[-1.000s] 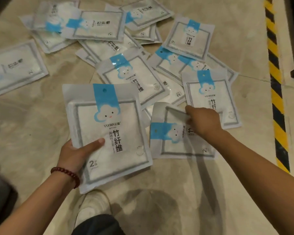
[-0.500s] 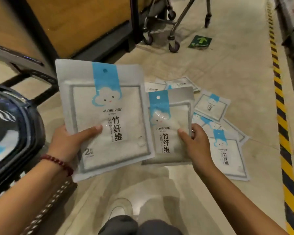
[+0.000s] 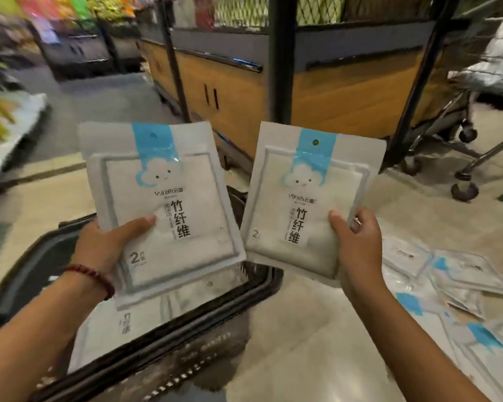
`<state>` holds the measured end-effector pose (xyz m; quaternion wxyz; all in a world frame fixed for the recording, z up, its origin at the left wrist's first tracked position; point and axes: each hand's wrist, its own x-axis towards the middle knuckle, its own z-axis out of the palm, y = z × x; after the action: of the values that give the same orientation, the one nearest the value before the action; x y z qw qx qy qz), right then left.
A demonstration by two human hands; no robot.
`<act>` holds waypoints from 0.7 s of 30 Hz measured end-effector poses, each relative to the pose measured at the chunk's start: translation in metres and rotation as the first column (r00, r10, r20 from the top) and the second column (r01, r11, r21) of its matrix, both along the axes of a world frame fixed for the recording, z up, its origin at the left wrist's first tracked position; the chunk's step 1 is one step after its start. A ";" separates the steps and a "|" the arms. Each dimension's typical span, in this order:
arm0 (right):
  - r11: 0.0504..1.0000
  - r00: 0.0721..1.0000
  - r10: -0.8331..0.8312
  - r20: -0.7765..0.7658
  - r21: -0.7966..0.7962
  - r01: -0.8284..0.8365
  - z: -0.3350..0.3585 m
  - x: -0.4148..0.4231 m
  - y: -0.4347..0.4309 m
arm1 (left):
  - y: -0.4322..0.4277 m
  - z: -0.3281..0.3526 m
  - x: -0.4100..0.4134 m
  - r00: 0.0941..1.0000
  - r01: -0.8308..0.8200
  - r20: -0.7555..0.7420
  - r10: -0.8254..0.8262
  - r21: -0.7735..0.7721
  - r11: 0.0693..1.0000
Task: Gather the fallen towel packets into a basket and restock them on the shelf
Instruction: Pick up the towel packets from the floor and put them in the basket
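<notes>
My left hand (image 3: 105, 245) grips a white towel packet (image 3: 163, 204) with a blue cloud label, held upright over the black basket (image 3: 262, 282) on the floor. My right hand (image 3: 357, 245) grips a second towel packet (image 3: 305, 198) of the same kind by its lower right edge, beside the first and just past the basket's right rim. At least one packet (image 3: 122, 323) lies inside the basket. Several fallen packets (image 3: 459, 274) lie scattered on the floor at the right.
A wooden display stand (image 3: 331, 94) with black posts rises straight ahead. A wheeled trolley (image 3: 462, 134) stands at the right. Blurred shelves of goods (image 3: 9, 117) line the left. Beige floor tile (image 3: 302, 343) lies between the basket and the scattered packets.
My right hand picked a packet off the floor and lifted it. The view swung left and up from the floor pile, and both hands with their packets now hang by the basket.
</notes>
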<state>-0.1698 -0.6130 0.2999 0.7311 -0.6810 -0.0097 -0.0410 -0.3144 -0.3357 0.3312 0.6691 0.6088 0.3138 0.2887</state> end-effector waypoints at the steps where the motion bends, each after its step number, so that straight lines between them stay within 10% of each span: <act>1: 0.999 0.999 0.041 0.008 0.000 -0.041 0.004 0.003 0.023 | 0.019 -0.006 -0.010 0.999 -0.041 -0.023 0.040 -0.013 0.999; 14: 0.802 0.887 0.451 -0.102 -0.389 -0.453 -0.037 0.008 0.213 | 0.130 -0.113 -0.072 0.776 -0.282 -0.631 0.017 -0.322 0.904; 21: 0.692 0.824 0.503 -0.261 -0.450 -0.565 -0.065 -0.001 0.248 | 0.140 -0.155 -0.070 0.596 -0.317 -0.798 0.084 -0.138 0.938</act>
<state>-0.1705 -0.3649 0.2350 0.5040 -0.8174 -0.1749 0.2176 -0.3841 -0.1953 0.1766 0.5033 0.5380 0.6758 0.0242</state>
